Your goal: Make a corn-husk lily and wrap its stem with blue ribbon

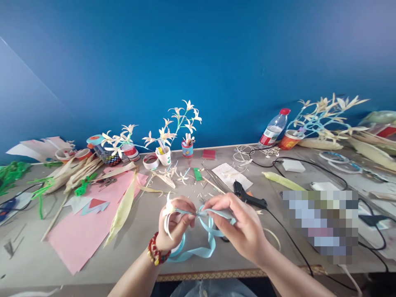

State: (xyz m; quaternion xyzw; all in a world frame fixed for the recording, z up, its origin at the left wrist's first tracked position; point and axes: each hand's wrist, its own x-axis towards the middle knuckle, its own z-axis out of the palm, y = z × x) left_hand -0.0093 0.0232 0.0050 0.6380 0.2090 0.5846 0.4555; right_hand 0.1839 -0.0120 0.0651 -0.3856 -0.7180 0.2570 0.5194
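My left hand, with a beaded bracelet at the wrist, pinches the stem of a cream husk flower. The petals point left, and blue wrapping covers the stem. Close on the right, my right hand has its thumb and fingers closed on a light blue ribbon, drawn out beside the stem. From there the ribbon loops down under both hands onto the table. Part of its roll shows behind my left wrist. My fingers hide some of the stem.
A black glue gun lies beyond my right hand, its cord running toward the front edge. Pink paper and a pale husk lie at left. Cups with husk flowers and a bottle stand along the blue wall.
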